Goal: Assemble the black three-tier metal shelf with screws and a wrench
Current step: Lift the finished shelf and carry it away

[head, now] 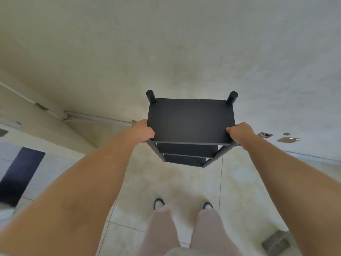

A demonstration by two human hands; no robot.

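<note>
The black three-tier metal shelf (191, 121) stands upright in front of me, close to a pale wall. Its top board faces me, two lower tiers show beneath it, and two round post ends stick up at the far corners. My left hand (143, 132) grips the near left corner of the top tier. My right hand (239, 133) grips the near right corner. Whether the legs touch the floor I cannot tell. No screws or wrench are in view.
Beige floor tiles (184, 182) lie under the shelf and my feet. A wall socket (265, 135) and a plate (287, 139) sit low on the wall at right. A grey block (275, 242) lies at bottom right. A dark panel (20, 174) is at left.
</note>
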